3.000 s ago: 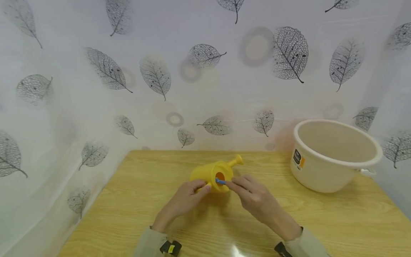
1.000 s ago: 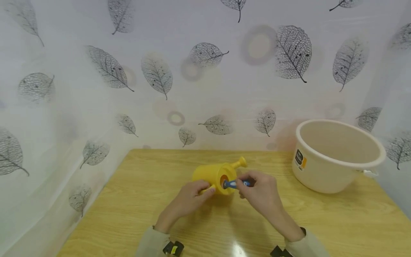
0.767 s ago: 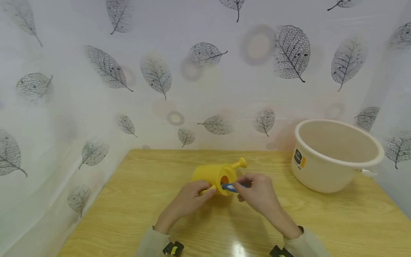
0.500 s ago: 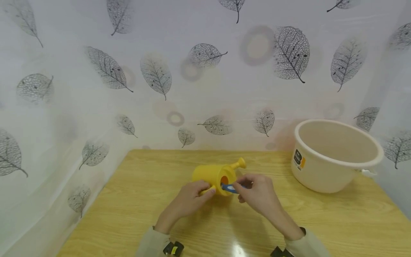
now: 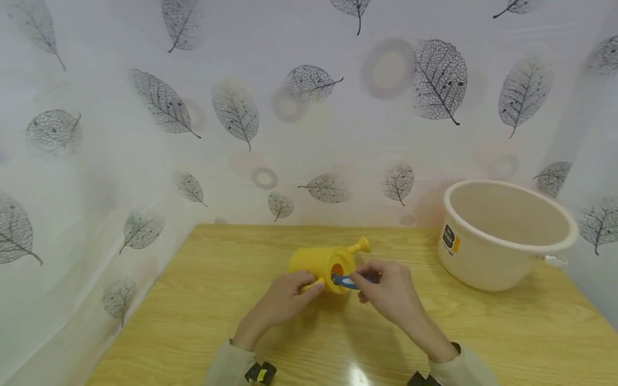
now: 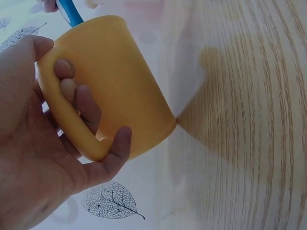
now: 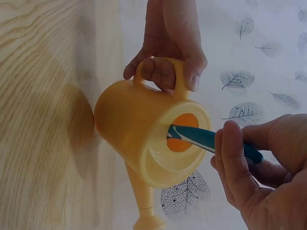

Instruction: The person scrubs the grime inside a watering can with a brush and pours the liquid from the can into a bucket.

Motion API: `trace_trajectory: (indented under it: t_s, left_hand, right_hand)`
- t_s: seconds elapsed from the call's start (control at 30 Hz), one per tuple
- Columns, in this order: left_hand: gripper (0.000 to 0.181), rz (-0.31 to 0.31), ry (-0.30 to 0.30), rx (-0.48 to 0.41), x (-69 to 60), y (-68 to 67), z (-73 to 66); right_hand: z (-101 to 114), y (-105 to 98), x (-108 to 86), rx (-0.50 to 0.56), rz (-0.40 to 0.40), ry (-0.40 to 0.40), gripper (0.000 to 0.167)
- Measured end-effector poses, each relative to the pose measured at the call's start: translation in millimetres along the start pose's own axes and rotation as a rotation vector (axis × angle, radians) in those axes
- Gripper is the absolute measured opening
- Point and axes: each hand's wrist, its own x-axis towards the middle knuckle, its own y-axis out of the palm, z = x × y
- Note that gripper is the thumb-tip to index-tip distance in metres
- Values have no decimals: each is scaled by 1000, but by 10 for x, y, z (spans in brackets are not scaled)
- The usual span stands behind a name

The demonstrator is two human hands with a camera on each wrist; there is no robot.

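Observation:
A yellow toy watering can (image 5: 314,261) is tipped over above the table, its round opening turned toward my right hand. The left wrist view shows its base edge meeting the tabletop. My left hand (image 5: 285,300) grips the can's handle (image 6: 62,110), fingers passing through the loop. My right hand (image 5: 393,287) pinches a blue toothbrush (image 7: 196,137) with white stripes by its handle. The toothbrush's front end goes into the can's opening, so its head is hidden inside. Orange shows within the opening. The can's spout (image 5: 358,245) points away to the right.
A large cream bucket (image 5: 483,268) with a label stands on the right of the wood-grain table (image 5: 217,257). Translucent sheeting (image 5: 270,134) printed with leaves rises behind the table and along both sides.
Since three seconds ago, the can has shifted slightly right. My right hand has changed its grip, and more of the toothbrush handle shows outside the opening. Little differs over the last half second.

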Motion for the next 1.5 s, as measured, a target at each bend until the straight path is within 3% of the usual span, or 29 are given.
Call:
trace_trajectory:
  t_s: [0.3,0.53,0.7,0.8,0.93,1.13,1.23,1.4,1.5]
  left_hand:
    - [38,-8,-7,-37,4,-9,32]
    - [38,-5,-9,-46,2,-10,39]
    - [38,-6,-31,-60,-1,-15,24]
    - [39,-5,-38,-68,-1,-21,24]
    - [39,-4,-38,-73,-1,-20,34]
    - [40,-10,-42,-68,-4,-11,39]
    - [39,-12,-43,-71,-6,-11,40]
    - [39,-18,-40,-70,-2,-14,38]
    - [39,-17,-31,-61,7,-7,38]
  right_hand:
    - [-107,37,-25,-90,-124,-357,8]
    - [-187,46,-20,-170,-200,-725,25]
    - [-196,20,-20,-203,-217,-870,33]
    - [-194,-11,-16,-223,-218,-913,4]
    - [-186,-42,-32,-234,-195,-929,28]
    - [-172,-45,-52,-234,-180,-991,5]
    - [-177,-36,-61,-238,-180,-994,9]
    - [-177,-37,-61,-248,-180,-985,31]
    - [-165,-65,-57,-286,-173,-973,16]
